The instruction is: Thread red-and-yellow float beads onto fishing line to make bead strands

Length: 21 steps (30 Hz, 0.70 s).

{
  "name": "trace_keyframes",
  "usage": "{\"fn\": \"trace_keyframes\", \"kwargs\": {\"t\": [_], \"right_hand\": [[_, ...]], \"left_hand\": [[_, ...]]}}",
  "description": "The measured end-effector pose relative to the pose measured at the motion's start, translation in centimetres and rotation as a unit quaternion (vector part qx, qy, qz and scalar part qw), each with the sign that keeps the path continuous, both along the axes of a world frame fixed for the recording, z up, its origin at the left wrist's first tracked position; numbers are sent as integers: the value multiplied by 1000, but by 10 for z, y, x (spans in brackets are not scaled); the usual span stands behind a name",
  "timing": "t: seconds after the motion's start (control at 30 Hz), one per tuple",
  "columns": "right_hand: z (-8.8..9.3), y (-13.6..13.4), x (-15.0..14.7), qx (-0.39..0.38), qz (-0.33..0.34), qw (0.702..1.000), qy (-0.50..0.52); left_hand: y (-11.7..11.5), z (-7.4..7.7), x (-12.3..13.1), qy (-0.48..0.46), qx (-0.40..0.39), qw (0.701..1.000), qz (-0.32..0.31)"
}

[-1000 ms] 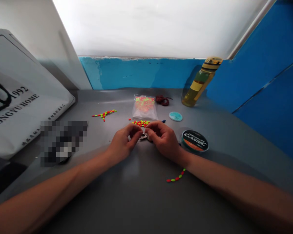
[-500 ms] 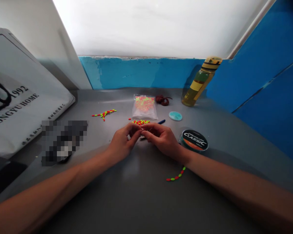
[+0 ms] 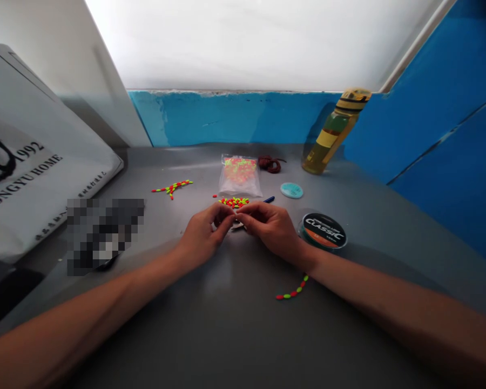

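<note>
The left hand [image 3: 200, 237] and right hand [image 3: 272, 231] are held close together, both narrowed, with the fingertips [image 3: 230, 215] pinched toward each other. What is pinched is too fine to be made out. A small pale piece [image 3: 237, 226] is seen just below them, but whether it is held cannot be told. A short bead string [image 3: 292, 290] is laid nearer the body, right of the hands. Just ahead of the fingertips, a loose cluster of red and yellow-green beads [image 3: 234, 202] is spread, with a blue-tipped stick [image 3: 269, 199] beside it.

The loose beads could be scattered if brushed by a knuckle, and they may be rolled further by the smooth surface. Anything fine could be dropped if the pinch were loosened.

The grey table [image 3: 243, 335] is given a soft sheen by the light. To the right, a CLASSIC line spool [image 3: 324, 231] and a teal disc [image 3: 291, 190] are placed. Farther off lie a clear bag of beads [image 3: 240, 176], a brown cord coil [image 3: 271, 165] and a second bead group [image 3: 172, 188]. A blurred object [image 3: 105, 235] and a white printed bag [image 3: 44, 162] occupy the left. A tilted bottle [image 3: 332, 135] is leaned against the blue wall [image 3: 235, 119].
</note>
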State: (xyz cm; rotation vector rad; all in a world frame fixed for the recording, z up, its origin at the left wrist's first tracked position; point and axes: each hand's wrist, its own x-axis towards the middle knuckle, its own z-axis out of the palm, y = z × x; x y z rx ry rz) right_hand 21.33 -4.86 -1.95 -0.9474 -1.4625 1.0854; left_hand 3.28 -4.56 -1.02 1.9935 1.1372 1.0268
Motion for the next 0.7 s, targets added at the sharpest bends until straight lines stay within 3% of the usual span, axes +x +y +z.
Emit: {"fn": "trace_keyframes", "kwargs": {"t": [0.7], "right_hand": [[10,-3,0,-34,-17,999,0]], "left_hand": [[-1,1,1,7,-13,1000,7]]}}
